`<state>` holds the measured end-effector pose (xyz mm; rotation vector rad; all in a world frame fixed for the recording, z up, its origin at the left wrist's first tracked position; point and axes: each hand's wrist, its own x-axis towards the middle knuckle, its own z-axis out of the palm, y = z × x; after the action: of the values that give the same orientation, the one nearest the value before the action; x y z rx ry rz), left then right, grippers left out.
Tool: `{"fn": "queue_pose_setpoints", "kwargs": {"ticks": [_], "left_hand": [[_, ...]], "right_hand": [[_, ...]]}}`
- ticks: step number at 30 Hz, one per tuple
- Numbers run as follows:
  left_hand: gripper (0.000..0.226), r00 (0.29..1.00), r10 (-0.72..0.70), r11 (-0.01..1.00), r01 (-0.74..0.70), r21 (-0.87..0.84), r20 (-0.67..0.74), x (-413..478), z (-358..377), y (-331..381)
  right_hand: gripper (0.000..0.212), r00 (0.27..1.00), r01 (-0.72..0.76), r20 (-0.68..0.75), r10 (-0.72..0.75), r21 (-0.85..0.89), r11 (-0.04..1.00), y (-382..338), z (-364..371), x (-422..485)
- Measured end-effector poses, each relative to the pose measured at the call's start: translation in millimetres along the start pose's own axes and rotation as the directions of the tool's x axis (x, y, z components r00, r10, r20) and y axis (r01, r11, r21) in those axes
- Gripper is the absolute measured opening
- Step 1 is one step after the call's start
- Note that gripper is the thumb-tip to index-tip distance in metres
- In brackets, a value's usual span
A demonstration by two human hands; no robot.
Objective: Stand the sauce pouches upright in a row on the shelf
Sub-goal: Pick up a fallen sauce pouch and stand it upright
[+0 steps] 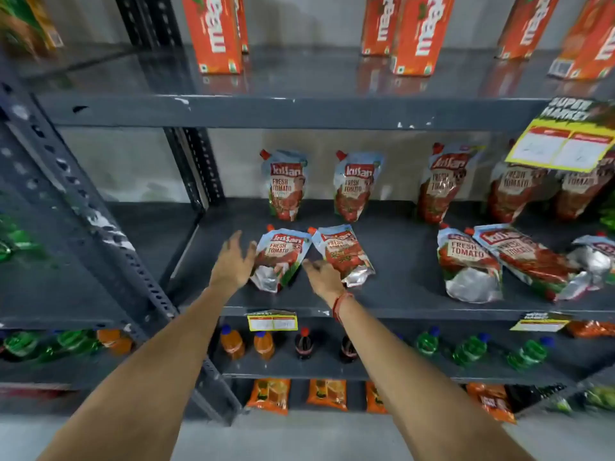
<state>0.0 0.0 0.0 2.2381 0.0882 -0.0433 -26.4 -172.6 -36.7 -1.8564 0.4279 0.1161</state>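
Red-and-blue tomato sauce pouches sit on the grey middle shelf (399, 261). Several stand upright along the back, among them one (285, 186) at the left and one (356, 188) beside it. Two pouches lie flat near the front left: one (281, 257) and one (346, 254). Three more lie flat at the right, such as one (466, 264). My left hand (233, 261) is open, just left of the first flat pouch. My right hand (324, 276) is open between the two flat pouches, resting at the second one's lower edge. Neither hand holds anything.
Orange juice cartons (213, 31) stand on the shelf above. A yellow price tag (562, 144) hangs at the upper right, covering part of the back row. Drink bottles (264, 344) fill the shelf below. A perforated grey upright (109, 234) stands at the left.
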Motion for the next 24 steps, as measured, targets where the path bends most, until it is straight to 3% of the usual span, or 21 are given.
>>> {"fn": "queue_pose_setpoints", "kwargs": {"ticks": [2, 4, 6, 8, 12, 15, 17, 20, 24], "left_hand": [[0.063, 0.964, -0.265, 0.947, 0.257, -0.191, -0.016, 20, 6, -1], [0.067, 0.903, -0.416, 0.825, 0.425, -0.373, 0.109, 44, 14, -9], [0.072, 0.869, -0.431, 0.750, 0.494, -0.440, 0.243, 60, 26, -21], [0.055, 0.871, -0.426, 0.758, 0.491, -0.430, 0.244, 62, 30, -23], [0.068, 0.851, -0.416, 0.763, 0.519, -0.386, 0.321, 58, 24, -24], [0.052, 0.885, -0.360, 0.765, 0.461, -0.449, 0.294, 55, 18, -37], [0.047, 0.926, -0.287, 0.761, 0.376, -0.528, 0.246, 50, 15, -36], [0.033, 0.977, -0.159, 0.742, 0.214, -0.636, 0.144, 48, 9, -25], [0.020, 0.998, -0.033, 0.722, 0.063, -0.689, 0.057, 42, 2, -12]], "right_hand": [[0.035, 0.990, -0.140, 0.019, 0.139, 0.205, 0.969, -3, 13, 16], [0.027, 0.978, -0.205, 0.036, 0.206, 0.346, 0.915, -3, 27, 37], [0.040, 0.974, -0.219, 0.027, 0.227, 0.392, 0.893, 4, 42, 59], [0.041, 0.974, -0.213, 0.010, 0.228, 0.406, 0.889, 12, 54, 75], [0.011, 0.986, -0.167, 0.077, 0.148, 0.433, 0.886, -10, 56, 40], [0.016, 0.994, -0.081, 0.103, 0.032, 0.517, 0.852, -14, 58, 26], [0.040, 0.997, -0.013, 0.070, -0.029, 0.530, 0.848, -19, 56, 21], [0.055, 0.991, 0.107, 0.023, -0.130, 0.433, 0.895, -28, 44, 22], [0.055, 0.968, 0.229, 0.023, -0.251, 0.338, 0.913, -45, 25, 23]]}}
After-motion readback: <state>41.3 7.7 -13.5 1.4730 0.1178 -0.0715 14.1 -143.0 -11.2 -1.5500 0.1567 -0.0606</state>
